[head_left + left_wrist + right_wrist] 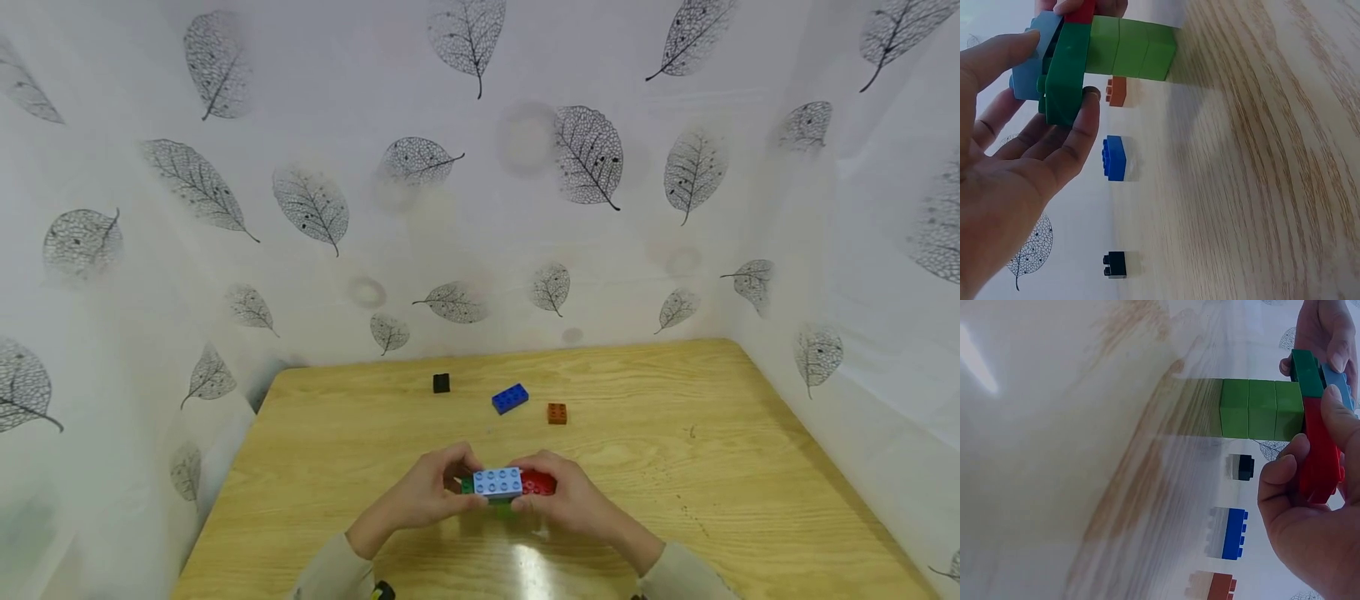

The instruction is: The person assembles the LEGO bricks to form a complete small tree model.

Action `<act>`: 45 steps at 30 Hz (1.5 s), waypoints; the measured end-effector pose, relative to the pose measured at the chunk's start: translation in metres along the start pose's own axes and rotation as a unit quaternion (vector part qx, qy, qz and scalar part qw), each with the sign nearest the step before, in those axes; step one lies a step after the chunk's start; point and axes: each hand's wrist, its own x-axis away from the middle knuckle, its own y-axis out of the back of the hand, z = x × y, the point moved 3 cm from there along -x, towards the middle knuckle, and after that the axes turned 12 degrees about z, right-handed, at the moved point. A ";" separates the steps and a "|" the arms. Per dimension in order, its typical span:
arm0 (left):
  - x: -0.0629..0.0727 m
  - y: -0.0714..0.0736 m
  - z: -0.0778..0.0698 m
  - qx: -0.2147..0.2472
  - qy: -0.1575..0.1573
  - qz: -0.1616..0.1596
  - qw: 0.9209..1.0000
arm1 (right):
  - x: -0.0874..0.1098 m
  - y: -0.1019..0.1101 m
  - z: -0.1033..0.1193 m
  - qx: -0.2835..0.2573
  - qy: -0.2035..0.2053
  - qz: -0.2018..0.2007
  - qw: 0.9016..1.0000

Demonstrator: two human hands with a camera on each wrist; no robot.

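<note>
Three light green bricks [1262, 409] stand stacked as a column on the table. Across its top lie a dark green brick [1067, 81] on the left and a red brick [1319, 450] on the right, end to end. A light blue brick [497, 482] sits over both, with a narrow dark gap under it in the left wrist view. My left hand [426, 493] holds the light blue brick with its thumb, a fingertip at the dark green brick's underside. My right hand [567, 493] grips the red brick, thumb on top and curled fingers below.
Beyond the hands on the wooden table [337, 433] lie a black brick [441, 383], a blue brick [510, 398] and a small orange-brown brick [557, 413]. A white leaf-patterned curtain [465, 225] surrounds the table's back and sides.
</note>
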 end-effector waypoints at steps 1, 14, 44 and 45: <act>0.000 0.000 0.000 0.000 0.000 0.002 1.000 | 0.000 0.000 0.000 0.001 -0.002 0.000 1.000; -0.001 0.000 0.004 0.023 -0.028 0.004 0.999 | 0.000 -0.001 -0.002 -0.006 0.005 -0.005 1.000; -0.003 0.001 0.006 0.022 -0.018 0.006 1.000 | 0.000 0.001 -0.001 -0.031 -0.024 -0.013 0.999; -0.003 0.002 0.006 0.021 -0.019 0.007 1.000 | 0.000 0.001 -0.001 -0.031 -0.026 -0.013 0.999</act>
